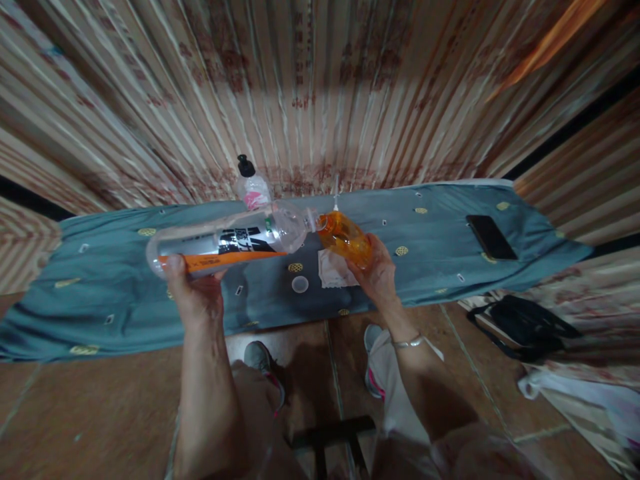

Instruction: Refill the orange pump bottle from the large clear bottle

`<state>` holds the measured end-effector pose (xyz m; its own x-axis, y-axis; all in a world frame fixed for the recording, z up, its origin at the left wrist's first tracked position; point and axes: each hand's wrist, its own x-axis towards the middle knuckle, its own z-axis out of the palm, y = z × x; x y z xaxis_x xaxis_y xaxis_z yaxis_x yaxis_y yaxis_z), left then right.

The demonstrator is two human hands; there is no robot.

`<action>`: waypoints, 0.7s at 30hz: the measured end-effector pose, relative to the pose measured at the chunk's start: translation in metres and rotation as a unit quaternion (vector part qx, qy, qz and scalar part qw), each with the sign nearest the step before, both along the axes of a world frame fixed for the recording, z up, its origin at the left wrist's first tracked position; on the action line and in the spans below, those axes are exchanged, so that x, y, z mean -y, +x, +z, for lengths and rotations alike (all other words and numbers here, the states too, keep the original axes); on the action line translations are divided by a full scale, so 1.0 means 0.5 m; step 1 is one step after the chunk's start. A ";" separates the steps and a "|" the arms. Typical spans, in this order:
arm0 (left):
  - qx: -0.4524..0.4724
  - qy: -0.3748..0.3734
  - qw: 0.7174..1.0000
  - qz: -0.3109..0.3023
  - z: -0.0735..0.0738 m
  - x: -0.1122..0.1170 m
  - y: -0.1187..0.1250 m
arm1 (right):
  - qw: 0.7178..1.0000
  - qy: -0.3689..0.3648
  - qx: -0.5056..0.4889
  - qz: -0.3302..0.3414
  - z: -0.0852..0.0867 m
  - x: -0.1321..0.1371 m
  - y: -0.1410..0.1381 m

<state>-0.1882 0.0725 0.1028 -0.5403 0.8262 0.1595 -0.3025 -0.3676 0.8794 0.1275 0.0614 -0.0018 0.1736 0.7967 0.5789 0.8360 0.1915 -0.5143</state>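
Observation:
My left hand (193, 290) is closed round a large clear plastic bottle (225, 243) with a black, white and orange label, held on its side. Its neck points right and meets the mouth of a small bottle of orange liquid (345, 240), which my right hand (377, 277) grips and tilts towards it. Both bottles hang just above a narrow table under a blue patterned cloth (100, 280). A small round cap (300, 285) and a white folded paper (334, 270) lie on the cloth below the bottles.
A pump bottle with a black top (251, 185) stands at the table's back edge. A black phone (491, 237) lies on the cloth at the right. A black bag (525, 327) sits on the tiled floor at right. Striped curtain hangs behind.

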 end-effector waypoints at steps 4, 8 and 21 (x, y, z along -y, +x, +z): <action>-0.004 0.004 1.000 0.002 0.003 0.001 0.003 | 1.000 0.007 -0.002 -0.001 -0.003 -0.001 -0.001; 0.003 0.000 1.000 0.003 0.003 -0.001 0.002 | 1.000 0.005 0.009 -0.013 -0.001 -0.002 -0.004; 0.008 0.000 1.000 0.016 0.006 0.001 0.005 | 1.000 -0.001 0.017 -0.009 -0.009 -0.003 -0.001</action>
